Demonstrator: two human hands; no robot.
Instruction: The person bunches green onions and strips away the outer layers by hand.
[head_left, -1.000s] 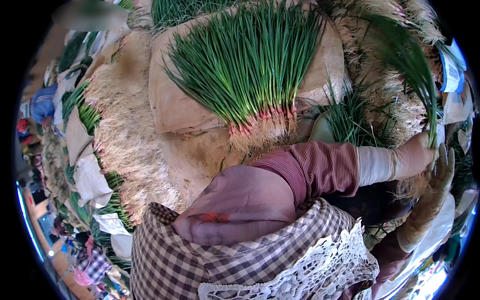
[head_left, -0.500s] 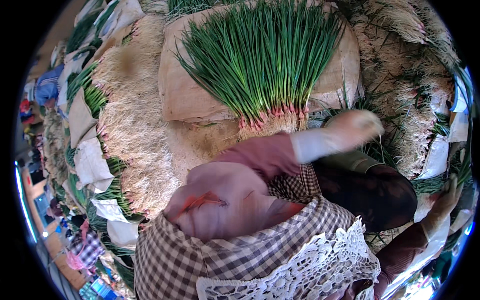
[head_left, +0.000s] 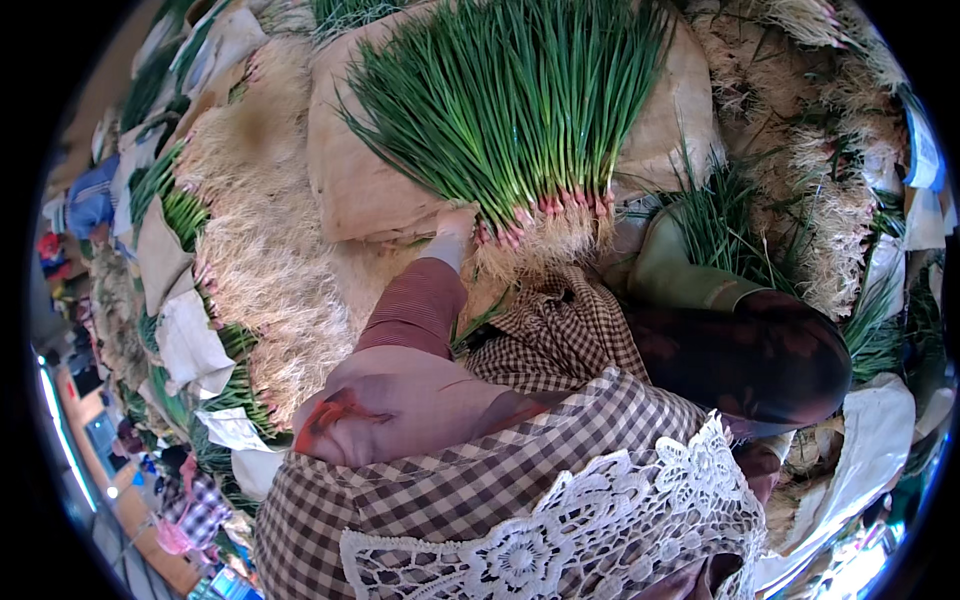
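Evidently, your left hand (head_left: pixel 458 219) has swung from right of the sack (head_left: pixel 375 185) to its near left edge, beside the onions (head_left: pixel 530 130) fanned across it, roots (head_left: pixel 560 238) overhanging the front. That puts work back at the onions. Left grip cannot be told; your right hand has left view.

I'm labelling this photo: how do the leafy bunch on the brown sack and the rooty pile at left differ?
The leafy bunch shows mostly long green leaves; the rooty pile mostly pale roots. The bunch's roots point toward the picture's lower edge, the pile's toward the right. The bunch lies uncovered, while sheets partly cover the pile's green stems. Both have pinkish bases.
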